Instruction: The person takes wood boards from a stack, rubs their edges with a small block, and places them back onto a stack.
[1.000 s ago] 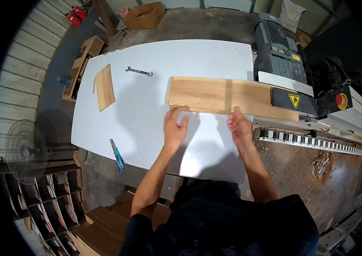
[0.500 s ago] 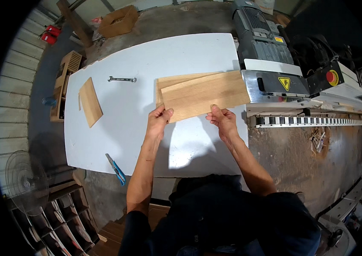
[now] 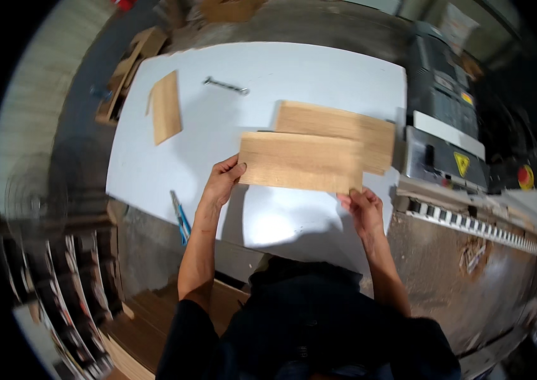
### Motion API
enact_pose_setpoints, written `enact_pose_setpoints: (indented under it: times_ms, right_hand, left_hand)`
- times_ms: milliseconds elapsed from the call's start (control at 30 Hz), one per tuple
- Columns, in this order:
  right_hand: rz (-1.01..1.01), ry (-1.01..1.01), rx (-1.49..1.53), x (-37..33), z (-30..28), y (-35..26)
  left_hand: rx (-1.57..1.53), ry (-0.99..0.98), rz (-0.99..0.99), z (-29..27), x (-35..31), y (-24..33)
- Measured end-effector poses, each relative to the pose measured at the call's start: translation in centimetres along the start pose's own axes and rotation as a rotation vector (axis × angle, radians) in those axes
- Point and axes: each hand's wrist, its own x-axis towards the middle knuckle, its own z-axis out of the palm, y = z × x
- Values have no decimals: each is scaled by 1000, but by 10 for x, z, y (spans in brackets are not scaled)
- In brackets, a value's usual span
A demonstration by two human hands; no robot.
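A rectangular light-wood board [image 3: 300, 163] is held up in front of me over the white table [image 3: 319, 69]. My left hand [image 3: 222, 180] pinches its left end, thumb on top. At the lower right corner, my right hand [image 3: 363, 212] grips the edge between thumb and fingers. Behind it, a second wooden board [image 3: 338, 123] lies on the table, partly covered by the held one. Farther left rest a smaller wooden piece [image 3: 167, 109] with a thin strip beside it, and a combination wrench [image 3: 226, 85]. A blue utility knife [image 3: 181, 218] lies at the table's near left edge.
A grey machine with a motor [image 3: 436, 82] stands against the table's right side, with a red stop button [image 3: 525, 177] and a toothed white rail [image 3: 471, 223]. At lower left is a divided rack [image 3: 59, 285]; a fan [image 3: 35, 202] stands near the wall.
The held board has come nearer me and leftward off the other board, turning from slanted to nearly level, so more of the board beneath shows. The whole view has also turned.
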Motion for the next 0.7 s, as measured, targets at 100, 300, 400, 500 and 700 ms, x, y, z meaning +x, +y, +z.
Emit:
enact_pose_setpoints:
  times_ms: [100, 300, 400, 500, 700]
  right_hand:
    - [222, -267, -154, -19, 8, 10]
    - [550, -479, -241, -44, 35, 66]
    - [575, -533, -397, -51, 45, 95]
    - [653, -600, -665, -53, 59, 104]
    - [270, -948, -1128, -27, 81, 97]
  left_hand:
    - [5, 98, 18, -30, -26, -9]
    - [1365, 1203, 26, -127, -63, -66]
    - [1274, 1102, -92, -148, -71, -94]
    - [1144, 1065, -52, -154, -80, -97]
    - [614, 962, 81, -148, -127, -96]
